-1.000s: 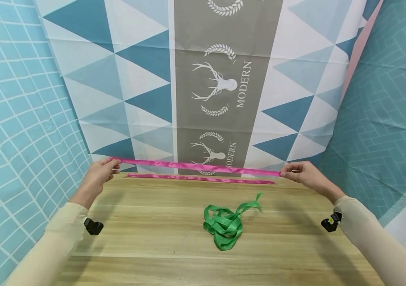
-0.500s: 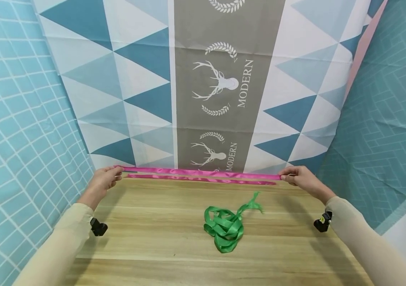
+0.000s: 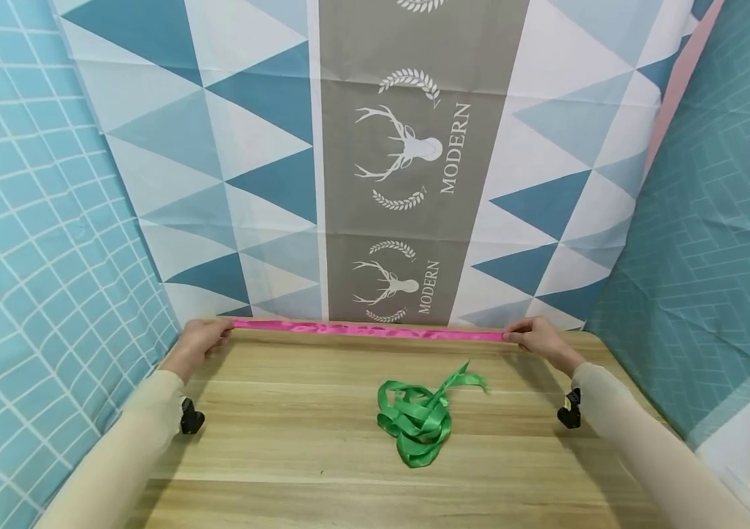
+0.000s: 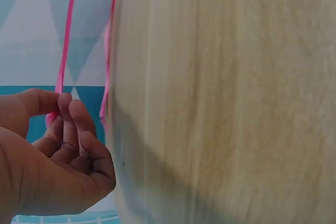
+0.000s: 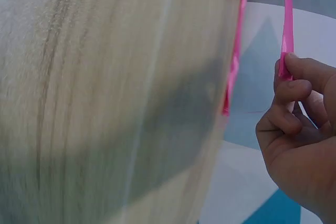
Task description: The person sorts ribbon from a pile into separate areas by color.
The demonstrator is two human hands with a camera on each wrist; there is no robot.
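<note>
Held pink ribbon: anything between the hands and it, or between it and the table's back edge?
Hands: nothing visible; left hand and right hand pinch the held ribbon directly. Back edge: a second pink ribbon lies along that edge of the table, per both wrist views. The green ribbon lies nearer the person, off that line.

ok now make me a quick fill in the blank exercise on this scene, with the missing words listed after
The stretched ribbon between the left hand and the right hand is coloured ____.
The heaped ribbon on the wooden table is coloured ____.
The word printed on the backdrop is ____.
The number of wrist views showing a second ribbon, coloured like the stretched one, is ____.

Missing words: pink; green; MODERN; two.
</note>
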